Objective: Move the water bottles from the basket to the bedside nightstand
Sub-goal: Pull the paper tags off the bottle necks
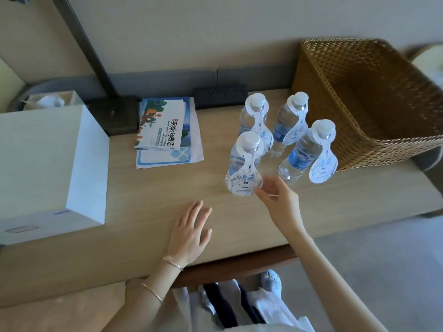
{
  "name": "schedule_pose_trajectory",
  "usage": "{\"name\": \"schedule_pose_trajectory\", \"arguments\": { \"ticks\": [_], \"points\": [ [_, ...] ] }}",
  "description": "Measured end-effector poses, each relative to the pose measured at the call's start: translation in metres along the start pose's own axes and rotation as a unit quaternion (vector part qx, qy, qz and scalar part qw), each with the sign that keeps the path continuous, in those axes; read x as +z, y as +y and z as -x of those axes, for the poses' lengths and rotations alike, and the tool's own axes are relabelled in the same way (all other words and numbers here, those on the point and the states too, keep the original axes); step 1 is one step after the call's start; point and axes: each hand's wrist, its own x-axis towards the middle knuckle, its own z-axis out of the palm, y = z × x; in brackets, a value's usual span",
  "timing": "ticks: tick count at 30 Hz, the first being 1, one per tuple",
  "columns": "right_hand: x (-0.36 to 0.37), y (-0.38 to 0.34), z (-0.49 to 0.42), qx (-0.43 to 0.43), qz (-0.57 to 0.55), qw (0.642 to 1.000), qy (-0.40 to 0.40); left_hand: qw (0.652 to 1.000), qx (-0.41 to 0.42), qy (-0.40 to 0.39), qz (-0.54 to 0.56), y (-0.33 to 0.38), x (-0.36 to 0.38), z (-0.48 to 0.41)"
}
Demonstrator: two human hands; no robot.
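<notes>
Near the front edge of the nightstand (134, 226) the left hand (191, 232) lies flat on the wood with the fingers spread and holds nothing; I think it only steadies the body while the other hand works. A little further in, the right hand (279, 200) is open with loose fingers, and its fingertips are at the paper neck tag of the nearest bottle (243, 164). It grips nothing. I judge that the hand is either letting this bottle go or turning the tag to the front.

Behind it, toward the right part of the top, three more bottles stand upright: the right bottle (303, 154) just beside the basket (374, 130), and the two far bottles (254, 116) (288, 123) closer to the back edge. All four stand close together but apart, with the tags mostly facing the front edge, probably so a guest can read them.

At the right end the woven basket looks empty, so the task seems almost finished. Toward the left back lie the brochures (163, 130), and a white box (48, 164) stands at the left end.
</notes>
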Motion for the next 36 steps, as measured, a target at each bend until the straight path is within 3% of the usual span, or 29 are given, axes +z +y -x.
{"name": "schedule_pose_trajectory", "arguments": {
  "ticks": [6,13,22,36],
  "points": [
    [-0.004,-0.019,0.013,0.018,-0.059,0.998,0.019,1.000,0.005,0.004,0.003,-0.001,0.001,0.000],
    [-0.017,-0.059,0.023,-0.016,-0.239,0.970,0.038,1.000,0.007,0.006,0.007,-0.003,0.003,0.000],
    [-0.010,-0.073,0.021,-0.073,-0.300,0.951,0.013,1.000,-0.001,-0.006,0.000,-0.001,0.000,-0.002],
    [0.001,-0.077,0.007,-0.080,-0.335,0.938,0.033,1.000,0.001,-0.002,0.020,-0.003,0.002,-0.001]
  ]
}}
